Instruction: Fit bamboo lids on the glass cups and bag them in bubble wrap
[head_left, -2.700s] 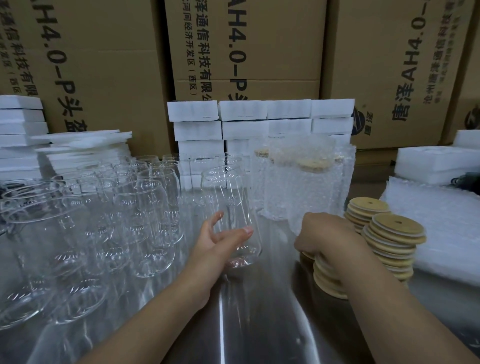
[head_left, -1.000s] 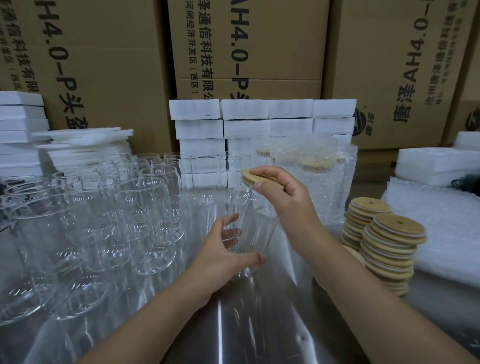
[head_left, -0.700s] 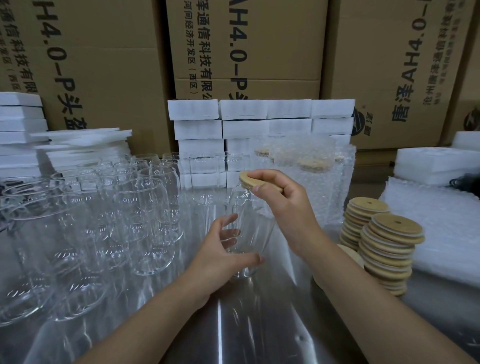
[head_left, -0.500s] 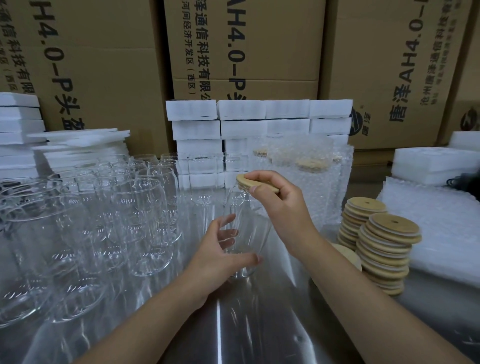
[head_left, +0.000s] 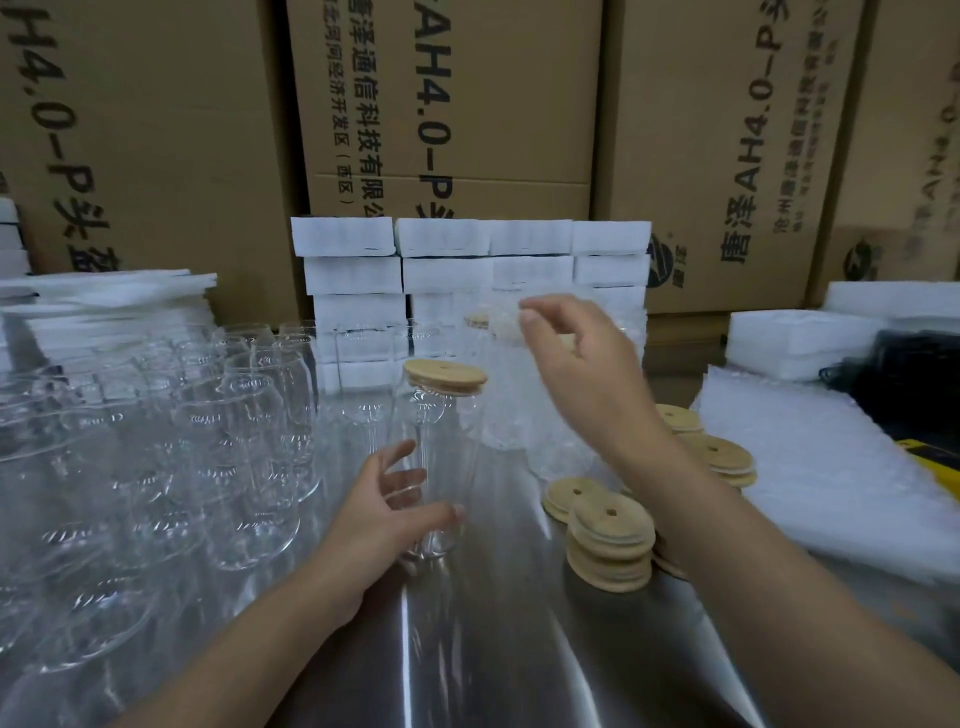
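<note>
Bamboo lid (head_left: 444, 378) sits on the cup (head_left: 434, 457), which stands on the steel desk (head_left: 519, 649) — the left hand (head_left: 387, 525) grasping it low. Right hand (head_left: 576, 358) hovers above, grip released — lid stacks (head_left: 610, 540) lie just right.

2 hands (head_left: 389, 514) are in the lower half of the frame. 1 glass cup (head_left: 434, 467) at centre wears 1 bamboo lid (head_left: 445, 376). At lower right stand 3 visible stacks of lids (head_left: 610, 540). 3 large cardboard boxes (head_left: 452, 104) fill the top; the empty glasses (head_left: 208, 441) at left are too many to count.
</note>
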